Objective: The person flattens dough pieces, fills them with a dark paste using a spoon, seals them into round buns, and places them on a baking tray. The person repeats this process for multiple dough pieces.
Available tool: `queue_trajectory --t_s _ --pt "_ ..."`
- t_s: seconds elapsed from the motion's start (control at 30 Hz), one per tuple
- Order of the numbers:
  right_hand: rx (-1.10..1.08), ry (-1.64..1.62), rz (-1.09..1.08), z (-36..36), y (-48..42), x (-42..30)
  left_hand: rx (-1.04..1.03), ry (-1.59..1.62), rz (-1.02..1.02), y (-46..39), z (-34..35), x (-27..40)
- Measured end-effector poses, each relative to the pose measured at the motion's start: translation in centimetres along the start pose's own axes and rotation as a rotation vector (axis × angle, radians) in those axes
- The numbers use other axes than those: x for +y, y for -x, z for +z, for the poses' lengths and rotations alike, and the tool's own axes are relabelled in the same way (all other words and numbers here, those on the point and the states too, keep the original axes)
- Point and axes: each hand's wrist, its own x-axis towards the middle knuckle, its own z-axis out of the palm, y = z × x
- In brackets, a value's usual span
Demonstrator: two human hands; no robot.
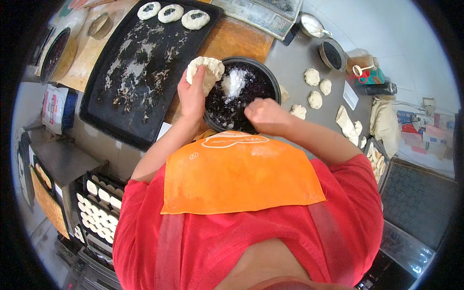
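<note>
A flattened piece of dough (210, 70) is held in my left hand (194, 94), thumb on its inner side, over the left rim of a round black bowl (276, 81). Dark purple-black filling (217, 110) fills the bowl, with a heap of white powder (235, 84) on it. My right hand (266, 114), fingers curled, is at the bowl's right side, over the filling; whether it grips anything is hidden. Left of the bowl lies a large black baking tray (134, 72) with white residue. Three round dough pieces with dark centres (170, 13) sit at its far end.
Dough lumps (315, 99) and a longer dough strip (346, 125) lie on the metal table (290, 69) at right. Bowls of white powder (311, 24) and black seeds (331, 54) stand behind. A deep bowl (59, 54) is far left; loaded racks (98, 214) stand lower left.
</note>
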Motion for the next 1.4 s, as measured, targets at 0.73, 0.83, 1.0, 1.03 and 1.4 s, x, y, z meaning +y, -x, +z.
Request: queue_trajectory --t_s 0.73,0.83,1.0,1.03,1.4 --pt "0.106 -0.401 0.178 1.6 1.8 3.0 0.002 -0.09 0.066 0.2 0.4 0.0" --pt "0.124 -0.54 0.169 1.4 1.3 3.1 -0.003 -0.084 0.068 0.3 0.4 0.0" --pt "0.007 -0.769 0.228 1.1 1.2 3.8 -0.031 -0.133 0.065 0.2 0.6 0.1" --pt "-0.037 -0.834 0.265 1.0 1.1 3.7 -0.034 -0.148 0.065 0.2 0.7 0.1" --pt "-0.03 -0.815 0.201 2.0 0.1 2.9 -0.049 -0.184 0.047 -0.1 0.4 -0.4"
